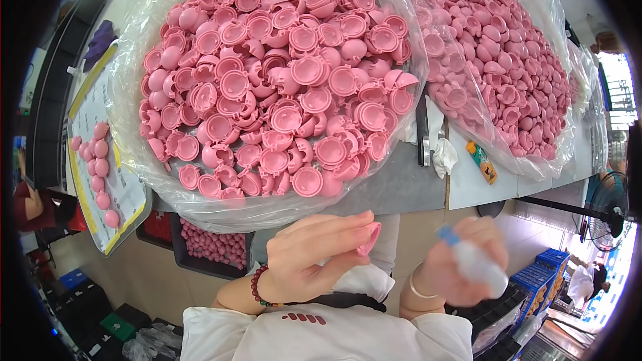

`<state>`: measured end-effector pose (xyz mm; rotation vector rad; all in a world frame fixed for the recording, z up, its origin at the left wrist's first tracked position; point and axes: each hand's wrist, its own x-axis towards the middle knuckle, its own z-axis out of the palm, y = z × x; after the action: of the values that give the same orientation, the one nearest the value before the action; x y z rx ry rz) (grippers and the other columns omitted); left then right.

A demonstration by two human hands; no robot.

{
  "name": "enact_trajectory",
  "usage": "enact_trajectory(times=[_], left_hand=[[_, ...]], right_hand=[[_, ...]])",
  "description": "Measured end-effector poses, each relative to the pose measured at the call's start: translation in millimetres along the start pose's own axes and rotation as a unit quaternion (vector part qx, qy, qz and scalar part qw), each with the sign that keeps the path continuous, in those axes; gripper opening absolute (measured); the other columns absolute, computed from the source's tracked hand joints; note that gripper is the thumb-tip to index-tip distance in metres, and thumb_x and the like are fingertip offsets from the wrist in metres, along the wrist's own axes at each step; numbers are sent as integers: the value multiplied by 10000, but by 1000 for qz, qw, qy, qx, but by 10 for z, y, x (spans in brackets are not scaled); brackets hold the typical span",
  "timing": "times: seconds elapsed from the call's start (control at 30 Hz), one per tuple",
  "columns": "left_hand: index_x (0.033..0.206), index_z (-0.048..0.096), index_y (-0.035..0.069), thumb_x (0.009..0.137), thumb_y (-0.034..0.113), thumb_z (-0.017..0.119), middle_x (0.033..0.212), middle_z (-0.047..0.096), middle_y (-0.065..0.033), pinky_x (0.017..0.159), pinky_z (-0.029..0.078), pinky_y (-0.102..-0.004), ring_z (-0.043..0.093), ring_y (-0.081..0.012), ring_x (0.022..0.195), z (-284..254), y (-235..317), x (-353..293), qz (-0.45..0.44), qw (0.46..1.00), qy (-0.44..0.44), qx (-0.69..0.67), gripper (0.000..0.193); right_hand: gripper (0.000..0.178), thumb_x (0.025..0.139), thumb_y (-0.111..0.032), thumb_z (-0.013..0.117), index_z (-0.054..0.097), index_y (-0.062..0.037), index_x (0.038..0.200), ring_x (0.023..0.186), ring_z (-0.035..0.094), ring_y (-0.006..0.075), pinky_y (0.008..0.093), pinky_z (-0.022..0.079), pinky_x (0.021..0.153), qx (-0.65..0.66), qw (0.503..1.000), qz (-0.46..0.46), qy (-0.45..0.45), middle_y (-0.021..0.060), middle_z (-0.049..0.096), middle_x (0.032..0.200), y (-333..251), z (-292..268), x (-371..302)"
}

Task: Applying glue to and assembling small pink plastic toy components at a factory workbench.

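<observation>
This side of the left plastic bag (190, 210), left hand (304, 257) pinches pink shell (370, 239); right hand (440, 269), farther right, grips blurry bottle (483, 273). Likely dispensing prep; next calls for bringing bottle tip to shell.

White fabric shirt (321, 346): is ending in short, wide sleeves (212, 331)
Dark red marking of slanted blocks (303, 319): is running across the shirt's front
Dark red beaded bracelet (255, 289): is circling the left wrist (269, 285)
Smooth, pale bangle (414, 283): is encircling the right wrist (428, 286)
</observation>
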<state>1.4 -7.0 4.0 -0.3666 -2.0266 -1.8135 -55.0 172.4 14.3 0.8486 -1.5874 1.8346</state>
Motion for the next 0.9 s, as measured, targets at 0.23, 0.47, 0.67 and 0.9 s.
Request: enact_trajectory(times=[0.23,0.47,0.67,0.9], left_hand=[[1059,487,30,717,-24,615,1084,505,-254,813,441,-360,560,-271,919,36,-119,-54,-94,941,-28,-324,370],[1180,394,70,812,42,524,1157,453,-243,834,431,-381,535,-280,959,91,-137,-73,-229,781,-42,-580,391],[1221,369,92,835,57,490,1174,457,-205,817,431,-377,536,-289,957,116,-183,-93,-234,688,-42,-686,406],[1169,443,79,825,73,515,1126,483,-220,781,448,-377,525,-287,976,81,-191,-112,-220,694,-68,-682,352]], right_hand=[[370,773,20,523,392,73,1115,808,522,136,221,413,761,-304,926,225,18,111,566,879,392,-643,214],[363,716,14,619,488,37,1054,683,446,66,167,369,636,-385,903,187,-47,17,507,807,462,-621,199],[320,748,-59,597,510,31,1043,776,473,100,196,383,646,-300,948,93,42,32,520,853,419,-609,301],[293,773,-108,574,546,-22,1051,789,476,94,219,396,652,-564,826,9,17,21,523,850,613,-1115,971]])
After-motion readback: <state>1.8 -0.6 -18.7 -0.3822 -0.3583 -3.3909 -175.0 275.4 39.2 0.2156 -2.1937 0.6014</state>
